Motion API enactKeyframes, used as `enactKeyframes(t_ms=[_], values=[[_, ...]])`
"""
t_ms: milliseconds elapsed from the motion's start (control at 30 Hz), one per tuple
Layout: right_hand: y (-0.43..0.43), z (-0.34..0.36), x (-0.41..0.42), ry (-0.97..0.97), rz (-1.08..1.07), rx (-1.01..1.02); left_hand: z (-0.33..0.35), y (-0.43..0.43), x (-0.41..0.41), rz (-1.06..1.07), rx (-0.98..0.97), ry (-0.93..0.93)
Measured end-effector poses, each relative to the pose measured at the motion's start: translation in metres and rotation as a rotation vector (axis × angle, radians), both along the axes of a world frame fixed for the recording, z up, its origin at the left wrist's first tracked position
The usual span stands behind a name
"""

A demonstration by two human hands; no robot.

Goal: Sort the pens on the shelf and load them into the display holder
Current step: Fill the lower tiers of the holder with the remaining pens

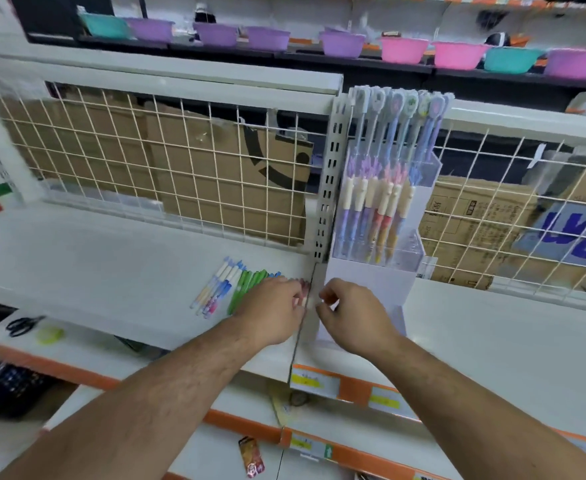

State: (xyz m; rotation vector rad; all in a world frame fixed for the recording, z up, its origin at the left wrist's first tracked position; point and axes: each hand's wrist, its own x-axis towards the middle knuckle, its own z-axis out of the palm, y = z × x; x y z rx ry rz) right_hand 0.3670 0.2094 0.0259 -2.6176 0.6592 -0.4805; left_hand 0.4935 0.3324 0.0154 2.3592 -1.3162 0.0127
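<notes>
Loose pens lie on the white shelf (94,265): a white-and-blue bunch (217,287) on the left and green pens (246,284) beside them. My left hand (274,310) lies over the right end of this row, its fingers curled on some pinkish pens (304,287) near the shelf's gap. My right hand (350,317) hovers just right of the gap with curled fingers, in front of the base of the clear display holder (419,251). Whether it holds anything is unclear. The holder stands upright with several pastel pens (378,220) in it.
A white wire grid (167,161) backs the shelf, with cardboard boxes behind it. A slotted metal upright (329,188) separates the two shelf sections. Scissors (23,325) and a green tape roll (50,335) lie on a lower ledge at left. Coloured plastic bowls (402,50) line the top shelf.
</notes>
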Motion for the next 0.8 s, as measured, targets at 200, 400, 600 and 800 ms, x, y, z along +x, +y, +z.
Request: enactKeyframes(t_ms=[200, 400, 600, 800], values=[[0.062, -0.016, 0.066, -0.031, 0.017, 0.058, -0.015, 0.054, 0.076, 0.09, 0.079, 0.031], [0.109, -0.057, 0.111, -0.039, -0.062, 0.171, -0.04, 0.089, 0.14, 0.162, 0.112, 0.084], [0.128, -0.082, 0.122, -0.107, -0.176, 0.303, -0.052, 0.086, 0.169, 0.235, 0.125, 0.23], [0.13, -0.085, 0.123, -0.129, -0.214, 0.324, -0.055, 0.074, 0.177, 0.288, 0.166, 0.25]])
